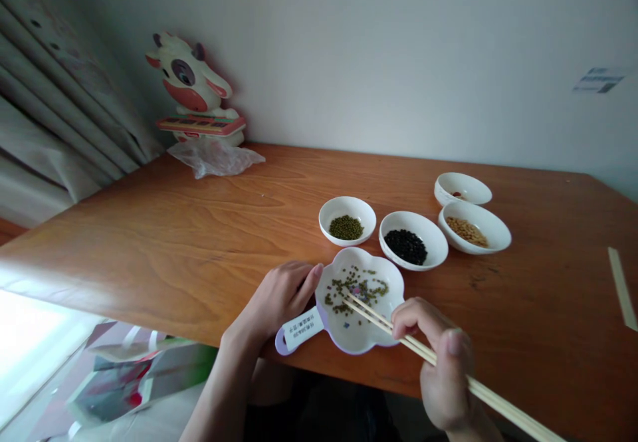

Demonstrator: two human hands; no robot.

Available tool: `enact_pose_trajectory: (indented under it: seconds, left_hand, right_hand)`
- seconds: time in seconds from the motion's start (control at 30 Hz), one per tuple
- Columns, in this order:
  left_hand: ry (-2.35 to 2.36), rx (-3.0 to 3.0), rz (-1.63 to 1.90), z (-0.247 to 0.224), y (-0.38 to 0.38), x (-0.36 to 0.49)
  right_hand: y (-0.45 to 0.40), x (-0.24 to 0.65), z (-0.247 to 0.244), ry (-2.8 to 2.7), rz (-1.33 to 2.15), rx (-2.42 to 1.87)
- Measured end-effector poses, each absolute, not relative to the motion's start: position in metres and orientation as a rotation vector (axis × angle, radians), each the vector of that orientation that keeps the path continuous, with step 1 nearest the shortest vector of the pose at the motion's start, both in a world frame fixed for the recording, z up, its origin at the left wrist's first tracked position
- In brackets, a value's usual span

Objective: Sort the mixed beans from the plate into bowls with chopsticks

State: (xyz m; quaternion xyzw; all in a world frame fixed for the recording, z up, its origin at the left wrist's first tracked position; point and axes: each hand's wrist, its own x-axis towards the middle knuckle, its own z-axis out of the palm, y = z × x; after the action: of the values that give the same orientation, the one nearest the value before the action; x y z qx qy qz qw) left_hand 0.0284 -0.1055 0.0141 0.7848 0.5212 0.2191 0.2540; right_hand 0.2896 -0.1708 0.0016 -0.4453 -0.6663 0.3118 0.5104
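A white flower-shaped bowl (361,342) with a lilac edge and labelled handle (302,329) stands near the table's front edge. Green mung beans (355,272) and a few pink and bluish bits lie scattered in it. My left hand (286,292) is closed at its left rim, thumb against the edge; the other fingertips are hidden. My right hand (443,362) grips a pair of wooden chopsticks (419,347), their tips down among the beans. Just behind are a white bowl (326,213) of mung beans and a white bowl (438,239) of black beans.
At the right, a bowl (501,232) holds tan beans or nuts; another bowl (481,189) behind it holds a few reddish pieces. A cow-shaped toy keyboard (199,96) and clear plastic bag (216,157) are at the back left. A tape strip (622,288) lies far right.
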Motion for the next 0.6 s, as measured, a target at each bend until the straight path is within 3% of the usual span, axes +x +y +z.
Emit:
enact_pose_trajectory:
  seconds: [0.6]
  left_hand:
    - [1.442,2.130,0.538,0.012,-0.105,0.027]
  right_hand:
    - [-0.167,0.274,-0.005,-1.625,0.714,-0.998]
